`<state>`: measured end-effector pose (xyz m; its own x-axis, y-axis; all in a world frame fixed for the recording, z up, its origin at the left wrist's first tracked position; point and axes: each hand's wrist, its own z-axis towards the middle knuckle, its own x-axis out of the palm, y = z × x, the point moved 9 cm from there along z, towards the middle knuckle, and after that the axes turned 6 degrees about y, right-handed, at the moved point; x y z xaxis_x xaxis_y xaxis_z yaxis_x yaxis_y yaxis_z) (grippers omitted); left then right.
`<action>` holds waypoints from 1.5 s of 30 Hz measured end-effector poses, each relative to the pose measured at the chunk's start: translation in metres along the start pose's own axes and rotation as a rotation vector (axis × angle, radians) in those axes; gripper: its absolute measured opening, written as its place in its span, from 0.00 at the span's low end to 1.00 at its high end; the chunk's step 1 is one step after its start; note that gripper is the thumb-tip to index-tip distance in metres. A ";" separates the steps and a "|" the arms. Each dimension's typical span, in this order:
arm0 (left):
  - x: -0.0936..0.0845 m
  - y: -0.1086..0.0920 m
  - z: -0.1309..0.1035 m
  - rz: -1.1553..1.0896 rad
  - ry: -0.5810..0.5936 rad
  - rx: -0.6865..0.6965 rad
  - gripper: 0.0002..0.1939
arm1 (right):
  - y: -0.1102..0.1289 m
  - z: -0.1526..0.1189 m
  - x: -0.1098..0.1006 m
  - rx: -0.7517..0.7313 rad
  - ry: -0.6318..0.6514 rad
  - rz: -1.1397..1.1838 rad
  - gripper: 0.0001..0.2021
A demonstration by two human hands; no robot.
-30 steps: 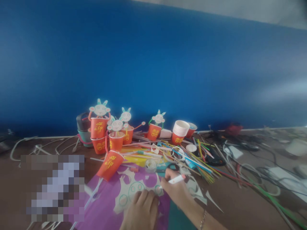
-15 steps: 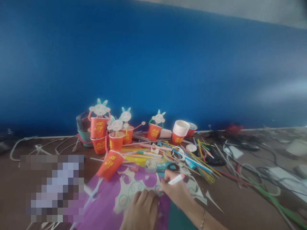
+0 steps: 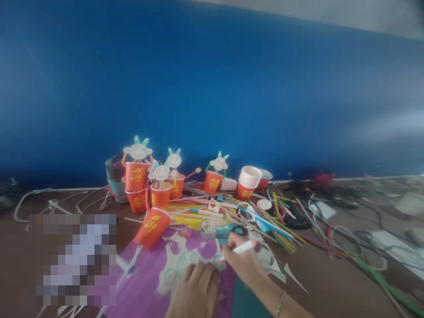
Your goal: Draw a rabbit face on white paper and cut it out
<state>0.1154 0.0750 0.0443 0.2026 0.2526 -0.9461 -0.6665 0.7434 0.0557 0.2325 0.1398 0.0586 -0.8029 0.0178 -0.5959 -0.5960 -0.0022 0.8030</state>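
Observation:
My right hand (image 3: 243, 258) is closed around a white marker (image 3: 244, 247) with a pinkish end. The marker's tip meets a cut piece of white paper (image 3: 174, 249), at a small drawn circle near the right edge. Green outlines with pink patches show on this paper, including a larger ring and smaller circles. My left hand (image 3: 197, 287) lies flat across the lower part of the paper, fingers side by side, covering some of the drawing. Beneath is a purple sheet (image 3: 142, 278). A tilted red paper cup (image 3: 153, 228) rests just beyond, at the left.
Red cups with paper rabbit figures (image 3: 218, 163) stand near the blue wall, beside a stack of cups (image 3: 250, 179). Colored sticks (image 3: 278, 229), a tape roll (image 3: 208, 229) and paper scraps (image 3: 273, 265) lie beyond my hands. Cables (image 3: 357, 260) tangle at right. A blurred patch hides the lower left.
My right hand and the marker have shifted very slightly at the small circle. My left hand and the paper stay where they were.

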 end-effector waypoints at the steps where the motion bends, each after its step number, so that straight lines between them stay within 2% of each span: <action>1: -0.001 0.000 0.000 0.001 -0.004 -0.004 0.10 | 0.001 0.000 0.000 -0.002 -0.005 -0.002 0.11; 6: -0.002 0.000 0.000 -0.002 0.001 -0.007 0.10 | 0.002 -0.002 0.001 0.001 -0.015 0.014 0.11; 12: 0.004 0.000 0.001 0.006 0.071 0.006 0.11 | -0.001 -0.001 0.004 0.015 0.029 0.025 0.10; 15: 0.004 0.000 0.001 -0.004 0.086 0.003 0.11 | 0.000 0.000 0.000 -0.016 -0.002 0.016 0.11; 19: 0.002 0.000 0.001 -0.011 0.072 -0.001 0.10 | 0.001 0.000 -0.001 -0.022 -0.032 -0.018 0.11; 25: -0.006 0.000 0.001 -0.001 -0.038 -0.009 0.09 | 0.001 -0.001 0.003 0.015 0.016 0.000 0.11; 28: -0.007 0.000 0.001 0.012 -0.043 -0.010 0.10 | 0.001 -0.001 0.003 0.014 0.036 0.000 0.11; 33: -0.010 0.000 0.001 0.021 -0.069 -0.010 0.11 | 0.001 -0.001 0.000 -0.014 -0.009 0.035 0.12; 40: 0.003 0.000 -0.001 -0.002 0.025 -0.011 0.11 | -0.001 0.000 0.005 0.023 0.058 0.014 0.11; 45: 0.000 0.001 0.000 0.009 -0.008 -0.011 0.10 | 0.000 -0.001 0.002 0.021 0.033 0.010 0.12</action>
<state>0.1148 0.0754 0.0442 0.2024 0.2640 -0.9431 -0.6761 0.7343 0.0604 0.2307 0.1394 0.0575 -0.8091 -0.0151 -0.5874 -0.5876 0.0187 0.8089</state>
